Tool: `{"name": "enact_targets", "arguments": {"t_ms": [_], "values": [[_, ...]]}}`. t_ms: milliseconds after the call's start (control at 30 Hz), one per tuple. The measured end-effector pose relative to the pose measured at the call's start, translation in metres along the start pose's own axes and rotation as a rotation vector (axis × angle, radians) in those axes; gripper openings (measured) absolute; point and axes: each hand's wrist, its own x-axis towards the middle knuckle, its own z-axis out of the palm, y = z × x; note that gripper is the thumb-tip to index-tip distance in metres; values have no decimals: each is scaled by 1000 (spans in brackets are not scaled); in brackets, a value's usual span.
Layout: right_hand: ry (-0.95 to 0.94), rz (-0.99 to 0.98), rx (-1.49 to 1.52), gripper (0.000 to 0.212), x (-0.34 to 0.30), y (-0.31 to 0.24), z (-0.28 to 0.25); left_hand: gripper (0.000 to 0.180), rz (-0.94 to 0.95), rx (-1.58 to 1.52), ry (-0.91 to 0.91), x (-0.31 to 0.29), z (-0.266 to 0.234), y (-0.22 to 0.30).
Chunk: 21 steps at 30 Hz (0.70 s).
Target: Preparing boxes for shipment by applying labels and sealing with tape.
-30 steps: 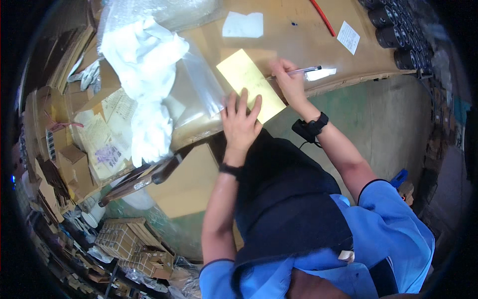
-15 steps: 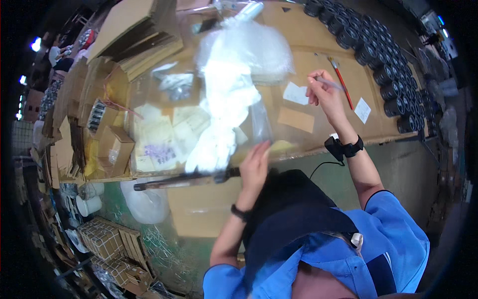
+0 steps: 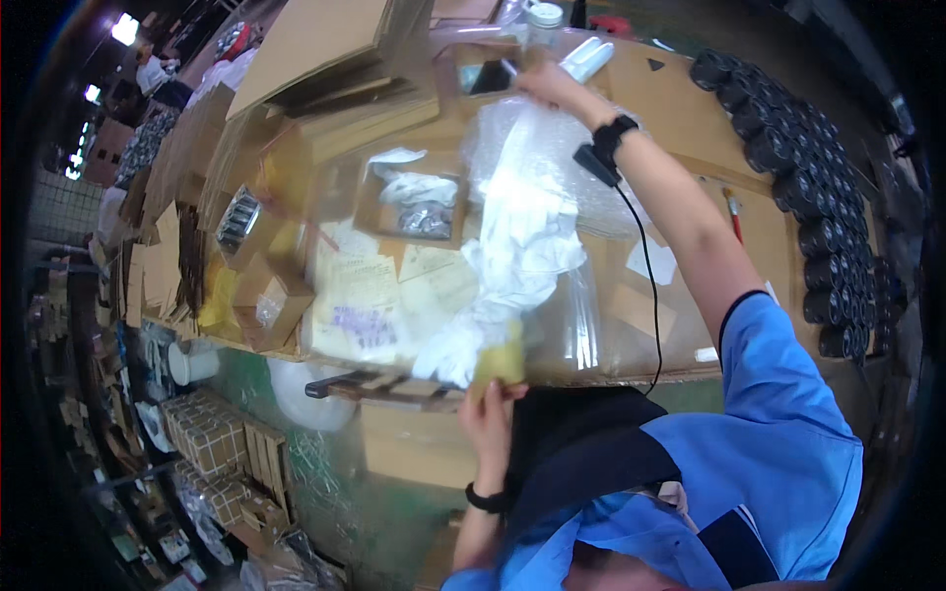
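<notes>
My left hand [image 3: 486,424] is at the near table edge, its fingers closed on a small yellow sheet [image 3: 500,360] blurred by motion. Beside that sheet lies a crumpled white cloth [image 3: 522,241], stretching away over clear bubble wrap [image 3: 616,182]. My right arm reaches across the table, and my right hand [image 3: 545,84] is at the far side, near a clear jar with a white lid [image 3: 544,18]. Its fingers are closed and smeared; the pale tip of a pen [image 3: 509,67] sticks out from them.
Black cylindrical parts [image 3: 774,148] stand in rows along the right edge. An open cardboard box [image 3: 409,202] holds plastic-wrapped things. Handwritten papers [image 3: 355,295] lie left of the cloth. Stacked cardboard [image 3: 305,49] rises at the far left. A black cable [image 3: 650,286] hangs from my right wrist.
My right hand has swung from the right of the table to its far side with the pen. The left hand has picked up the yellow sheet at the near edge. The view has shifted.
</notes>
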Motion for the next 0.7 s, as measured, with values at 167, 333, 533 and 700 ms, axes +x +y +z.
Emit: {"name": "enact_targets", "arguments": {"t_ms": [167,333,533,700], "values": [[284,-255,-340,58,67,4,36,19,254,162,-8,-2,-4,11],[-586,-288,167,30,-76,-41,87,19,377,292,-151,1,-10,16],[-1371,-208,114,35,-259,-17,103,13,338,78,-330,-2,-28,24],[-1326,284,481,26,-366,11,106,25,272,-104,-245,-27,-71,-5]]}}
